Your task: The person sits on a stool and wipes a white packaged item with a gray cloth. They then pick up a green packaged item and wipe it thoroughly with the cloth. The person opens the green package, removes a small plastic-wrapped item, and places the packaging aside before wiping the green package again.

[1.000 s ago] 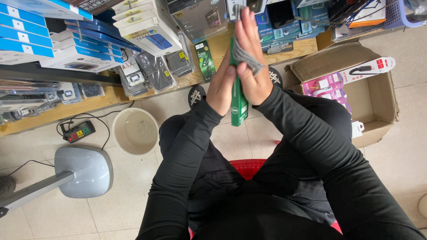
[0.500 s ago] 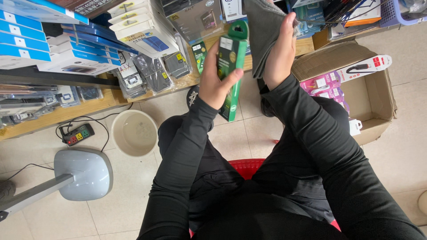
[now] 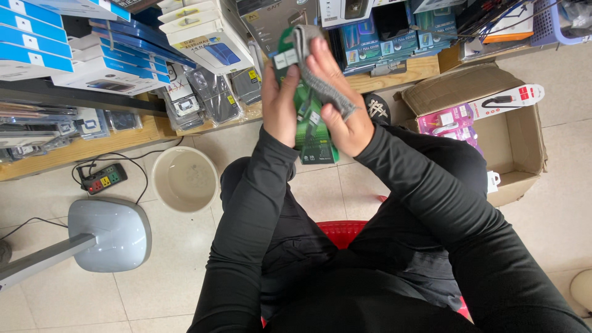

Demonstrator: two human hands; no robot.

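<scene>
In the head view I sit on a red stool [image 3: 338, 232], both arms in black sleeves raised in front of me. My left hand [image 3: 279, 103] grips a long green retail package [image 3: 313, 132] by its left edge, held upright. My right hand [image 3: 336, 95] presses a grey cloth [image 3: 320, 86] flat against the package's front, fingers pointing up. The cloth drapes over the package's top and down toward my right wrist. Most of the package's face is hidden behind the cloth and my fingers.
A low wooden shelf [image 3: 394, 74] ahead carries stacked blue and white boxes [image 3: 92, 55] and packaged accessories. An open cardboard box [image 3: 493, 123] with pink packs sits at right. A beige bowl [image 3: 184, 179], a power strip [image 3: 102, 179] and a grey fan base [image 3: 111, 234] lie on the tiled floor at left.
The package has turned from edge-on to facing me. My right hand lifted the cloth to the package's top, and now lies flat across its front with it.
</scene>
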